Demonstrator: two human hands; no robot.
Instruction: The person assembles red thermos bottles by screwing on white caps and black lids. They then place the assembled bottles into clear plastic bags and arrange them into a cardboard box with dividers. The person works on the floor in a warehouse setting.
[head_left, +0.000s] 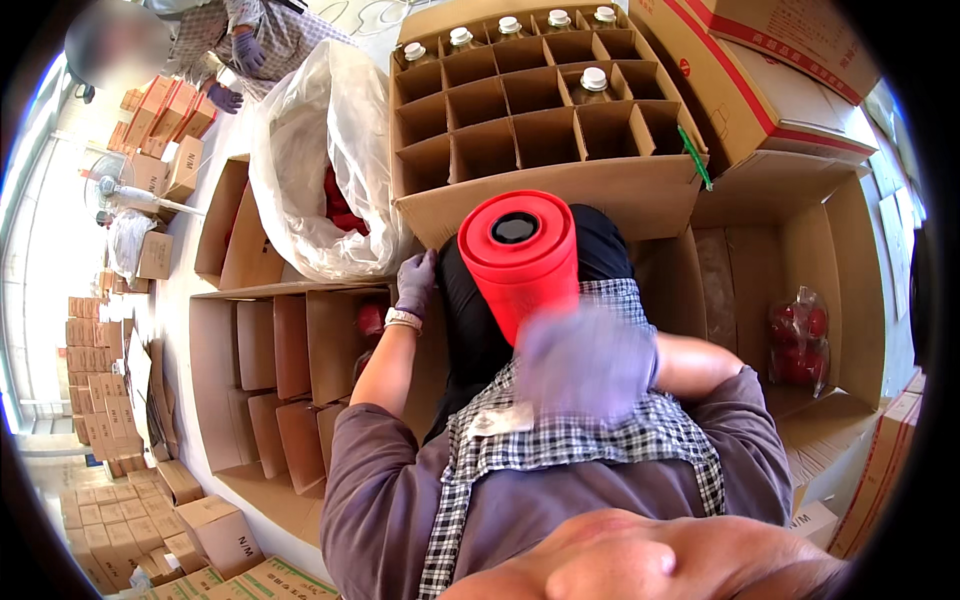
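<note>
A red cylindrical container (517, 262) with a black round centre in its lid lies tilted across my lap, lid end away from me. My right hand (585, 364), in a purple glove and blurred by motion, is at its near end; whether the fingers grip it cannot be told. My left hand (417, 281), gloved too, rests by my left knee at the edge of a cardboard box, apart from the container. Beyond my knees stands a divided cardboard carton (547, 184) with several white-capped clear bottles (593, 84) in its cells.
A plastic-lined box (300, 247) with red items is ahead left. Below it stands a box with cardboard dividers (292, 375). At right, an open carton (832, 202) holds bagged red items (799, 341). A green tool (695, 157) hangs on the divided carton's corner. Another person (240, 45) stands top left.
</note>
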